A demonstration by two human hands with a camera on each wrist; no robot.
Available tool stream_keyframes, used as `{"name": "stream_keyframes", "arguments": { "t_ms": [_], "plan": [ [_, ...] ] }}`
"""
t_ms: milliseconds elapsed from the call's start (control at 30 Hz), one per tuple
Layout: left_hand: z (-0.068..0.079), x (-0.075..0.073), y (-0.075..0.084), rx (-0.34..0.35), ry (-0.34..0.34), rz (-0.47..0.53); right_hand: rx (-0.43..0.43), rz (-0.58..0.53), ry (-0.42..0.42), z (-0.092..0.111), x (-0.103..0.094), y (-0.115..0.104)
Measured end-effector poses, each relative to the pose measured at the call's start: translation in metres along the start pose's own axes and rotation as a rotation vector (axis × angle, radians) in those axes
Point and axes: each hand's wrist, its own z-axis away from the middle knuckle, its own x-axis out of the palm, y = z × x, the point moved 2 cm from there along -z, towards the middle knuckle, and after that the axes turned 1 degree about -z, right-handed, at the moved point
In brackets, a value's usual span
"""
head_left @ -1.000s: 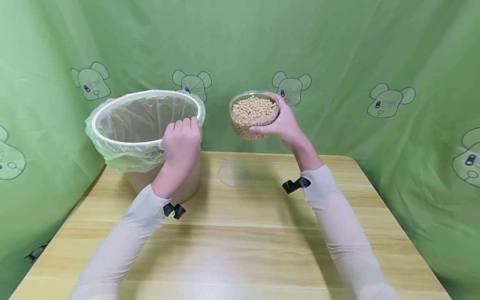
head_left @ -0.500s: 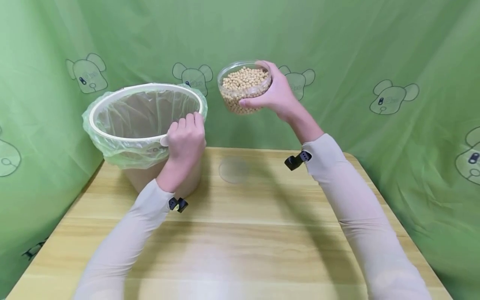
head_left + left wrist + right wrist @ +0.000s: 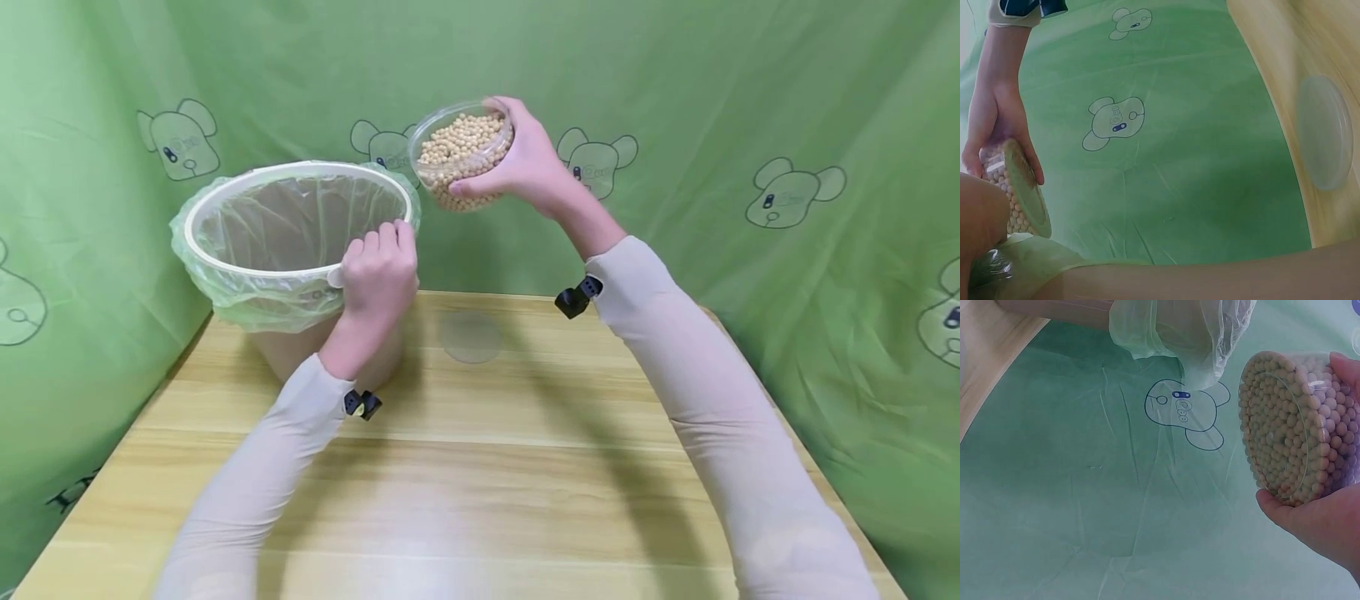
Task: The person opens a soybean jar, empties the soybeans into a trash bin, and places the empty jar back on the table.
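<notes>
Head view faces fwd/dn, wrist views share tub (image 3: pixel 1282 431).

Long pale sleeves (image 3: pixel 720 400), small black wrist camera (image 3: pixel 578 297) at each cuff (image 3: pixel 611 271).

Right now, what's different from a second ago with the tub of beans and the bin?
The right hand has lifted the clear tub of beans higher and leftward, nearer the bin, and its open top now leans that way. Nothing was grabbed or let go. The left hand still grips the bin's rim, and the translucent round lid stays on the table.
</notes>
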Motion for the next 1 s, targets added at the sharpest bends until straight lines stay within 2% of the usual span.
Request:
{"name": "stream_keyframes", "arguments": {
  "t_ms": [567,1000],
  "plan": [
    [0.0,0.002,0.001,-0.009,0.017,-0.01,-0.095,0.216,-0.025,-0.023,0.02,-0.013],
    [-0.001,0.0,0.003,-0.01,0.033,-0.018,-0.139,0.411,-0.066,-0.023,0.028,-0.029]
  ]
}}
